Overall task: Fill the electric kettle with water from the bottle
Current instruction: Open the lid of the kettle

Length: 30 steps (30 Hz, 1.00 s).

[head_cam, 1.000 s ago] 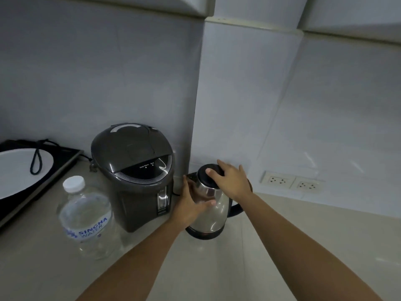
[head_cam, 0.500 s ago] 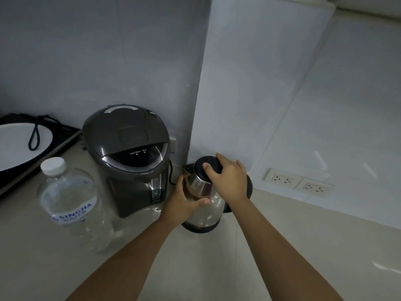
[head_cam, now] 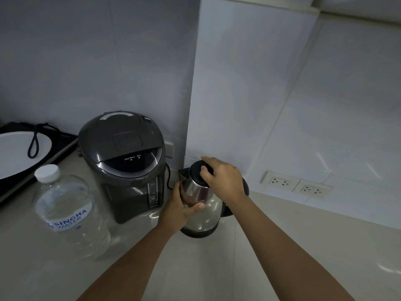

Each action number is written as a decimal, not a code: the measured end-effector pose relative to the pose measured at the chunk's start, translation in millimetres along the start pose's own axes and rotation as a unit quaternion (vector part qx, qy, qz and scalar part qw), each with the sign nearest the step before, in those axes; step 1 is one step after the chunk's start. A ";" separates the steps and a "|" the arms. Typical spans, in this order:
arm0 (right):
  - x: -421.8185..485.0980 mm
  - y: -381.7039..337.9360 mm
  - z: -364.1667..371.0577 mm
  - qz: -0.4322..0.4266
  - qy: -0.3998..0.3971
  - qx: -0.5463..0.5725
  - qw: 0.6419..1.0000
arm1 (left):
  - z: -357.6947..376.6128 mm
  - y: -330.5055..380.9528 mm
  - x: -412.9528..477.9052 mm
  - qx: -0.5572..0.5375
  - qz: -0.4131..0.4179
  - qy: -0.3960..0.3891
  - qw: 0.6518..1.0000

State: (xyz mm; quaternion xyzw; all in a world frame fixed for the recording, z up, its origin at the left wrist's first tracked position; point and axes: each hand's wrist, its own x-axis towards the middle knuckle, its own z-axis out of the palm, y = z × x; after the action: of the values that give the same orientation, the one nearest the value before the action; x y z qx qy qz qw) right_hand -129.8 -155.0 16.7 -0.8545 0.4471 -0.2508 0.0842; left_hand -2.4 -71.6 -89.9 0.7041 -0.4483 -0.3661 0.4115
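So the desk (head_cam: 206,268) is this pale countertop wedged into a tiled corner. Biggest thing on it is the dark grey thermo pot (head_cam: 125,164) at about 10 o'clock from the middle of my view, with "Keep Warm" and "Boil" lights on its panel. Down at 8 o'clock is the big clear Singha water bottle (head_cam: 67,211), white cap still on, well apart from both hands. Far out at 9 o'clock there's a white plate (head_cam: 15,155) on a black induction hob (head_cam: 65,140). At 3 o'clock, a pair of wall sockets (head_cam: 297,185).

The stainless electric kettle (head_cam: 201,211) sits dead centre, just beside the pot, and it looks tilted toward the pot rather than standing square. My left hand (head_cam: 182,207) is curled around the steel body, thumb across the front. My right hand (head_cam: 223,181) is draped over the black lid (head_cam: 200,172), fingers closed on it, lid apparently still shut.

What worries me: I reckon I'm about to pull that lid, and if it's stiff, a yank could tip the kettle further or knock it into the pot. The shiny body could slip in my left hand too. And the bottle's capped, so nothing gets poured until that's dealt with.
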 end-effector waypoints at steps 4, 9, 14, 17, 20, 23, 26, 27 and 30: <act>0.6 0.6 -1.5 -0.023 -0.005 -0.029 0.999 | -0.8 -5.1 3.6 -0.009 -0.002 -0.004 1.000; -2.6 4.2 -4.9 -0.031 0.000 -0.023 0.999 | -1.4 3.5 -3.8 0.008 0.007 -0.020 1.000; 2.0 5.5 -18.9 -0.008 -0.019 0.018 1.000 | -0.4 3.0 -5.1 -0.003 0.011 -0.024 1.000; 0.3 4.7 -24.8 -0.004 -0.047 0.008 0.999 | -2.2 6.3 -6.7 -0.008 0.018 -0.036 0.999; -2.2 2.9 -28.0 0.001 -0.050 -0.015 0.999 | -2.1 11.0 -8.5 -0.002 0.042 -0.043 0.998; -3.5 -0.8 -28.2 -0.035 -0.016 -0.039 0.999 | 0.7 14.7 -5.9 -0.005 0.069 -0.041 0.997; -4.6 -4.0 -25.9 -0.067 -0.016 -0.049 0.996 | 6.0 20.2 -2.9 -0.015 0.070 -0.041 0.997; -4.8 -4.6 -25.0 -0.071 -0.020 -0.049 0.996 | 8.0 20.7 -2.6 -0.020 0.066 -0.042 0.997; -4.0 -4.6 -23.0 -0.082 -0.024 -0.056 0.995 | 13.0 21.9 -5.0 -0.021 0.058 -0.038 0.997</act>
State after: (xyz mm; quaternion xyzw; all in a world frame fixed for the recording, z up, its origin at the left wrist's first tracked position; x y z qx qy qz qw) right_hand -140.0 -147.2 36.8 -0.8972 0.3869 -0.2111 0.0265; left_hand -22.8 -75.9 -74.3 0.6539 -0.4960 -0.3775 0.4288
